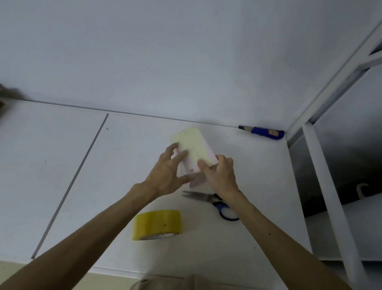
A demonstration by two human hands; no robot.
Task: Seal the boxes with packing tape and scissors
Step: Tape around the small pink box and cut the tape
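1. Small pale pink cardboard box [195, 145], yellowish tape on top, on white table [127, 162]; long axis far-left to near-right.
2. Left hand [169, 170]: fingers spread, pressing box's left face. Right hand [220, 172]: curled over near-right corner.
3. Blue-handled steel scissors [213, 200] just nearside of box, under right wrist; right hand nearer.
4. Yellow packing-tape roll [156, 223] nearer still.

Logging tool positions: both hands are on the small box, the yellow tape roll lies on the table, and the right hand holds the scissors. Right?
No: in the head view the scissors lie on the table near the right hand, not in it. It and the left hand are on the box, and the yellow tape roll lies on the table.
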